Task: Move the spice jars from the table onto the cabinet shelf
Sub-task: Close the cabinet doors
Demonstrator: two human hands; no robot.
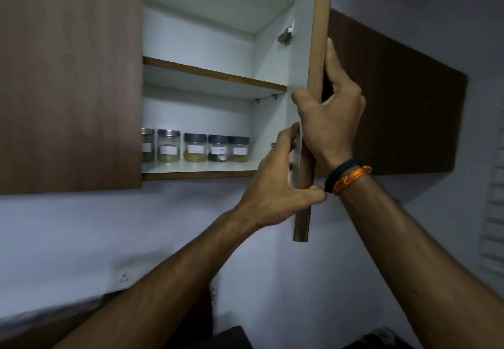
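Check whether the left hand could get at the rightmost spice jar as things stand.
Probably yes: the cabinet door stands open and nothing blocks the rightmost spice jar, but the left hand grips the door edge and must let go first.

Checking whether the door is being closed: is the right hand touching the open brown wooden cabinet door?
Touching. The head view shows the right hand wrapped around the edge of the brown wooden cabinet door.

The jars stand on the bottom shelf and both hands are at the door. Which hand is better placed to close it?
Probably the right hand: it grips the door edge higher up, thumb inside, fingers on the outer face. The left hand holds only the lower edge.
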